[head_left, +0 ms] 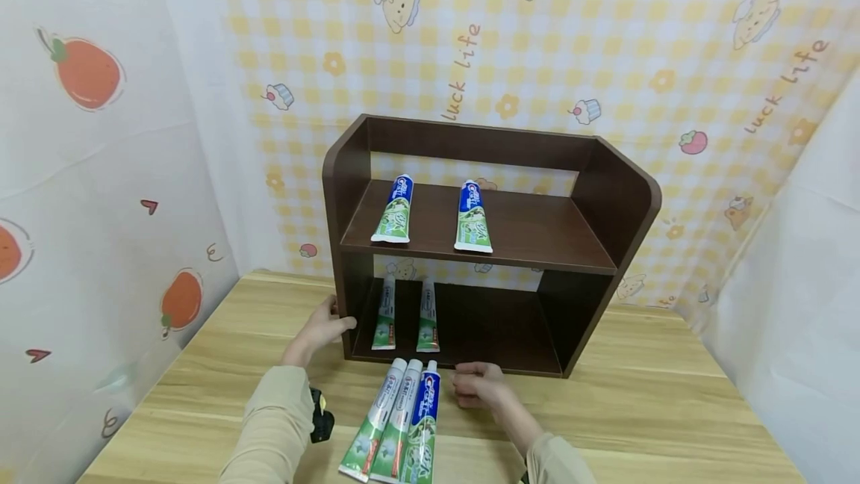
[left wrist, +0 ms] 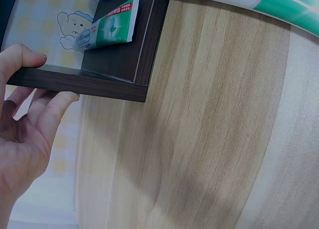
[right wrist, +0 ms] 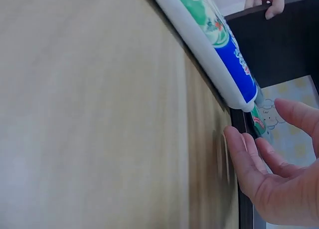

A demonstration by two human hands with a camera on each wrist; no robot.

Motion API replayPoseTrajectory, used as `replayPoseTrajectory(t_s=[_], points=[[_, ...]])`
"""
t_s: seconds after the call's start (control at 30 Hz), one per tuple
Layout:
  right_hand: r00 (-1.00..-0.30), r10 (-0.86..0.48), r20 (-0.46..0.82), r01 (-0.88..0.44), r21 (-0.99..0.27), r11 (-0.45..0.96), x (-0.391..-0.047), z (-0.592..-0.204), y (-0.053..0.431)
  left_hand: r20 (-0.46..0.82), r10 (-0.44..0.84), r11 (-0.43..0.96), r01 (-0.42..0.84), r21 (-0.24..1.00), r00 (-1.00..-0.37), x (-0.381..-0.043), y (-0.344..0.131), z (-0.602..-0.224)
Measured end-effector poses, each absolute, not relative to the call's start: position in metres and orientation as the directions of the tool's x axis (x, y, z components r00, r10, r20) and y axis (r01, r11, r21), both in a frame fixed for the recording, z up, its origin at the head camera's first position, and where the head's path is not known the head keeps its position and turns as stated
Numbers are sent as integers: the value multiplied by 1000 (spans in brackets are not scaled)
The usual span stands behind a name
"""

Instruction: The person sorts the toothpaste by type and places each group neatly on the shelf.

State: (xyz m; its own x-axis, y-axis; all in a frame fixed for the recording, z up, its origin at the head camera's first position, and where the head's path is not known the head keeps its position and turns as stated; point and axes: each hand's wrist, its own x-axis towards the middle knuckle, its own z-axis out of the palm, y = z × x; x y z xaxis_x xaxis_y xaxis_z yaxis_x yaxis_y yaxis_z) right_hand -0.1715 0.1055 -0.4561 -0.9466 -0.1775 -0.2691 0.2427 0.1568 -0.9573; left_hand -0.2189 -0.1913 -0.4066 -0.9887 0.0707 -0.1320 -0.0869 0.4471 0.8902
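Observation:
My left hand (head_left: 327,329) grips the left side panel of a dark brown two-tier shelf (head_left: 531,226). In the left wrist view the thumb lies on one face of that panel, the fingers on the other. Beside the front edge of the lower tier, my right hand (head_left: 482,387) has loosely bent, spread fingers with nothing between them. Just left of it lies a blue-and-green toothpaste tube (head_left: 422,424), cap towards the shelf. Two silver-and-green toothpaste tubes, a middle one (head_left: 398,424) and an outer one (head_left: 376,417), lie alongside it on the table.
Two blue-and-green tubes lie on the upper tier, a left one (head_left: 395,211) and a right one (head_left: 473,219). The lower tier holds two silver-and-green tubes, left (head_left: 385,316) and right (head_left: 428,320). Everything stands on a wood-grain table (head_left: 645,394) before a patterned backdrop (head_left: 430,58).

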Motion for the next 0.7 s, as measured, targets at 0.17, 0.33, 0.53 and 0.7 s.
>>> replayPoseTrajectory(t_s=[0.17,0.33,0.53,0.7], points=[[-941,-188,-281,253,-954,158,-160,-457,106,-116,57,468,-76,880,-992,-218,-192,-407],[-940,-196,-278,249,-955,161,-150,-456,100,-106,60,466,-66,882,-993,-219,-191,-407],[-950,-195,-244,206,-959,197,-140,-459,90,-120,68,471,-74,879,-990,-218,-191,-407],[-960,-171,-221,179,-957,230,-135,-461,80,-119,69,467,-73,881,-991,-218,-190,-406]])
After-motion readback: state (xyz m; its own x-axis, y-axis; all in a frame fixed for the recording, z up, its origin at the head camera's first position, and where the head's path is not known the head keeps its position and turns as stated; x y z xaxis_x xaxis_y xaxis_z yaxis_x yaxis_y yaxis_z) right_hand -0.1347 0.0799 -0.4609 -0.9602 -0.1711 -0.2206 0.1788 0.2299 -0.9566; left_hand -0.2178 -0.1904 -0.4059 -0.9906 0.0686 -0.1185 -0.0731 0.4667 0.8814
